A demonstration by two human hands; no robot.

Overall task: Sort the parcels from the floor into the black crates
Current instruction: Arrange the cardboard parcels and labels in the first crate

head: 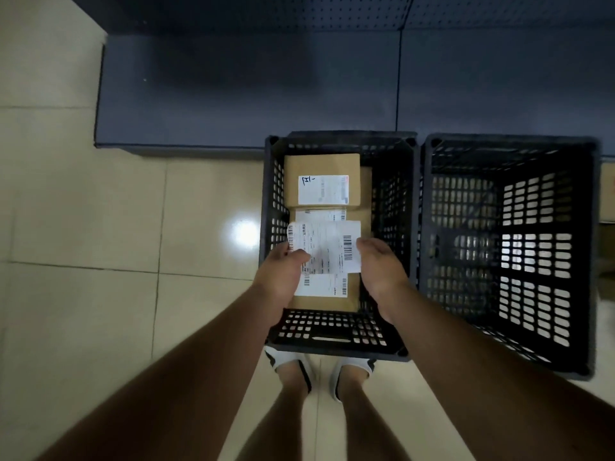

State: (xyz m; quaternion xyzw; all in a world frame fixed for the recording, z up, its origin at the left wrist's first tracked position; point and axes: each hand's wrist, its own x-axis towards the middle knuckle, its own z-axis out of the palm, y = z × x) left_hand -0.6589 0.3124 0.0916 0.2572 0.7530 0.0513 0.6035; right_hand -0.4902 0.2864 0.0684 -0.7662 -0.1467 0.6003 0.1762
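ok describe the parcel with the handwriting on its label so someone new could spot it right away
Two black crates stand side by side on the tiled floor; look in the left crate, the one that holds boxes. At its far end lies a cardboard box, uppermost there. Its white label alone carries dark handwritten marks in one corner.

Black slotted crates (509, 254) hold brown parcels (321, 179) with white barcoded labels (324, 189).

- Beige tiled floor (83, 211), glossy, with a bright glare spot left of the crates.
- Dark blue-grey shelving base (233, 88) along the top, perforated back panel (466, 15) above.
- 2 white slip-on shoes (293, 364) with black trim.
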